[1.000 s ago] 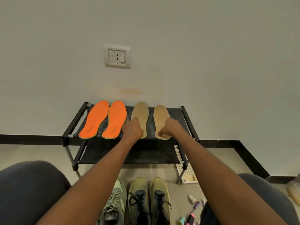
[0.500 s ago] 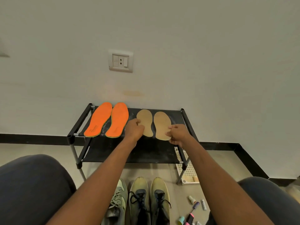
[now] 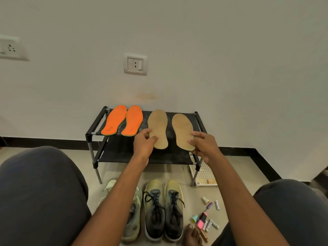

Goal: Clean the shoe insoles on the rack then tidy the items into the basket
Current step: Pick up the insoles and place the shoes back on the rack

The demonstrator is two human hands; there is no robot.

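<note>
A low black rack (image 3: pixel 96 124) stands against the wall. Two orange insoles (image 3: pixel 124 120) lie side by side on its left part. My left hand (image 3: pixel 143 145) pinches the heel end of the left tan insole (image 3: pixel 158 125). My right hand (image 3: pixel 204 145) pinches the heel end of the right tan insole (image 3: pixel 182 128). Both tan insoles are tilted up off the shelf, toes pointing to the wall. A white perforated basket (image 3: pixel 204 173) lies on the floor by the rack's right front leg.
Three sneakers (image 3: pixel 162 208) sit on the floor in front of the rack. Several small items, among them a pink marker (image 3: pixel 201 221), are scattered at the lower right by my bare foot (image 3: pixel 191 235). My knees frame both sides. A wall socket (image 3: pixel 135 64) is above the rack.
Both hands have gone from pressing on the tan insoles to pinching their heel ends and raising them toward me. The view has pulled back and tilted.
</note>
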